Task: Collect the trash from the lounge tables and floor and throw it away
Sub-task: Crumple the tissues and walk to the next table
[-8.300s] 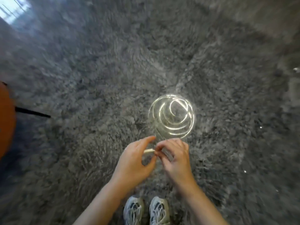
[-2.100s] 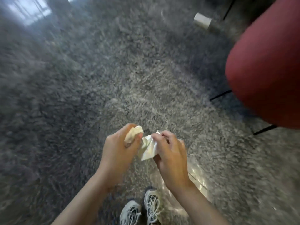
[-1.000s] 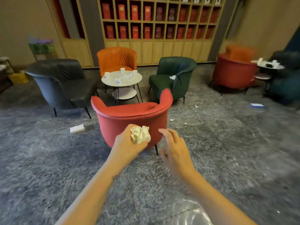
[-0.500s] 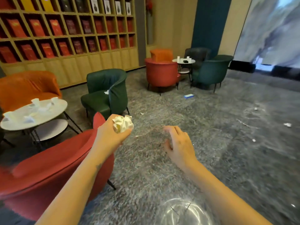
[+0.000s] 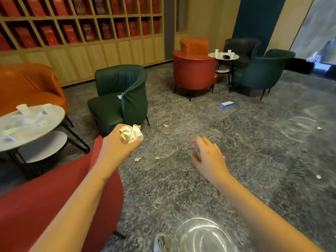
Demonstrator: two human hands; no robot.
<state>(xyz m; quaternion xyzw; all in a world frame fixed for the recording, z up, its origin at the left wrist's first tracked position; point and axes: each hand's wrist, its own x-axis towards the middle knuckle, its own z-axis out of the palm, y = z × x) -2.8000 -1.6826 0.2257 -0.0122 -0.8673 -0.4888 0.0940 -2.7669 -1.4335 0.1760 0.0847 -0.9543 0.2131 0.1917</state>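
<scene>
My left hand (image 5: 116, 146) is closed around a crumpled ball of white paper (image 5: 131, 133), held at chest height. My right hand (image 5: 209, 157) hangs beside it, fingers loosely curled and apart, holding nothing. Small paper scraps (image 5: 137, 159) lie on the grey carpet just beyond my hands, and another scrap (image 5: 165, 125) lies further out. A blue-and-white box (image 5: 227, 104) rests on the carpet ahead. White cups and wrappers (image 5: 23, 108) litter the round table (image 5: 51, 122) at left. A paper scrap (image 5: 119, 96) sits on the green chair (image 5: 120, 95).
A red chair (image 5: 45, 206) is close at my lower left. Another red chair (image 5: 193, 71), an orange one, a dark one and a teal chair (image 5: 260, 73) ring a far small table (image 5: 223, 56) with cups. More scraps (image 5: 318, 176) dot the carpet at right.
The view swung up from the carpet to the room and then rightward. Both hands crumpled the paper earlier; now only my left hand holds the ball and my right hand has come away.
</scene>
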